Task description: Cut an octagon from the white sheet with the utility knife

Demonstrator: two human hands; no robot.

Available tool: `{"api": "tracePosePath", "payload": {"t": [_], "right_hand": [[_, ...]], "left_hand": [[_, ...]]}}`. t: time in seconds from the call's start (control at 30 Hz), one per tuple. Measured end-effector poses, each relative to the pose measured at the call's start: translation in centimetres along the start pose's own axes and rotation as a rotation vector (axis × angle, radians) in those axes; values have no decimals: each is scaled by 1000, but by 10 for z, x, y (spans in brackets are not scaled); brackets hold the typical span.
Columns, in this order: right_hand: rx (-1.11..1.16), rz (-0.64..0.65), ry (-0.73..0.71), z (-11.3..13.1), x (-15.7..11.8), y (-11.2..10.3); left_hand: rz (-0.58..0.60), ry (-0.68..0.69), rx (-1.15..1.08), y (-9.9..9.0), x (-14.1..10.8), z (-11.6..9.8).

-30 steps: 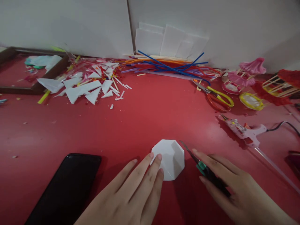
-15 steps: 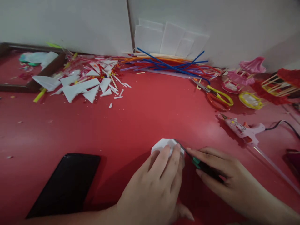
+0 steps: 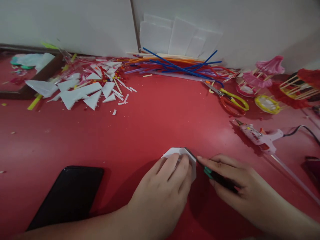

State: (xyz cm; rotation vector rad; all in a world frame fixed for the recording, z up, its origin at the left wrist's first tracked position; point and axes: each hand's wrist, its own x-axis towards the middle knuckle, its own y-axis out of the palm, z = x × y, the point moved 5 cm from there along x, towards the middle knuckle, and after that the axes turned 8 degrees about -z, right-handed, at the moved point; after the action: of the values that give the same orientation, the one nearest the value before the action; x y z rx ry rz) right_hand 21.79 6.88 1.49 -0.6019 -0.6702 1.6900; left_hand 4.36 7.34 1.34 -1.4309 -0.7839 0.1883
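My left hand (image 3: 163, 186) holds a small, many-sided piece of white board (image 3: 178, 150), its bent fingertips pressing on top. The fingers cover most of the piece, and the thumb is hidden. In my right hand (image 3: 240, 183) is a utility knife (image 3: 220, 180) with a dark body and a green slider. Its blade lies along the upper right edge of the white piece, close to my left fingertips. My right index finger stretches along the knife towards the blade.
A black phone (image 3: 67, 193) lies at left on the red table (image 3: 150, 126). White offcuts (image 3: 80, 95), pipe cleaners (image 3: 175, 66) and white sheets (image 3: 182, 36) are along the wall. Scissors (image 3: 226, 98), a glue gun (image 3: 262, 136) and pink and red stick models (image 3: 262, 71) stand at right.
My left hand has shifted slightly left and its fingers are more curled, with the thumb out of sight now. The knife blade remains at the piece's edge. The view has shifted slightly.
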Motion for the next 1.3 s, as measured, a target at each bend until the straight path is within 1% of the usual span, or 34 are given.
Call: {"api": "tracePosePath", "payload": {"t": [0.27, 0.43, 0.6, 0.7, 0.83, 1.07, 1.3], "right_hand": [[-25, 17, -21, 2, 1, -2], [-45, 24, -27, 6, 2, -3], [-55, 49, -37, 7, 2, -3], [-68, 67, -58, 7, 2, -4], [-95, 73, -58, 7, 2, -4], [-136, 93, -59, 9, 1, -5], [-149, 53, -40, 13, 0, -1]], "left_hand": [[-8, 7, 13, -1, -3, -2], [28, 36, 64, 0, -2, -3], [-2, 39, 97, 2, -2, -3], [-5, 41, 93, 1, -1, -3], [15, 43, 74, -2, 0, -1], [14, 43, 55, -4, 2, 1], [15, 39, 29, -2, 1, 2]]}}
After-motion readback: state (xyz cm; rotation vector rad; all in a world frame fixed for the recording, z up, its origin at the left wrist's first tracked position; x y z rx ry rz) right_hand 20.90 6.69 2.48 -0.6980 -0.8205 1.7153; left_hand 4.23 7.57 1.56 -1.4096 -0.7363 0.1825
